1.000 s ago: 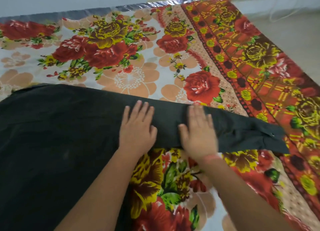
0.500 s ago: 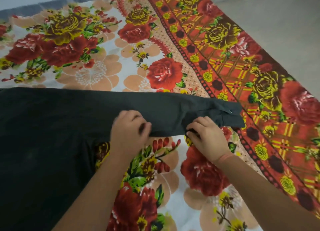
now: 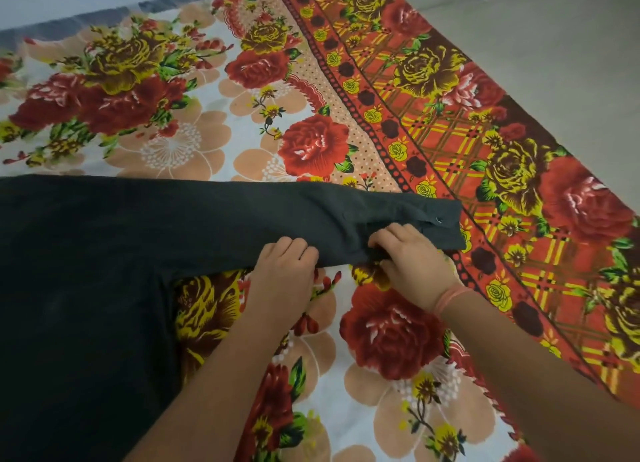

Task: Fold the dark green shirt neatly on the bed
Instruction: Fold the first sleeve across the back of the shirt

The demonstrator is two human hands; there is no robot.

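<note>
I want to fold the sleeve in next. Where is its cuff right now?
The cuff lies flat on the floral bedsheet at centre-right of the head view, just beyond the right hand, over the sheet's red plaid border.

A cotton bedsheet printed with red and yellow roses on white (image 3: 194,122) fills most of the view. Its orange checked border band (image 3: 460,143) runs along the sheet's right side. Beyond that border lies a pale grey floor (image 3: 554,56).

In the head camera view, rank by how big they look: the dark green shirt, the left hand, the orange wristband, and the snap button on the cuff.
1. dark green shirt, partly cut off by the frame
2. left hand
3. orange wristband
4. snap button, a tiny dot on the cuff
</note>
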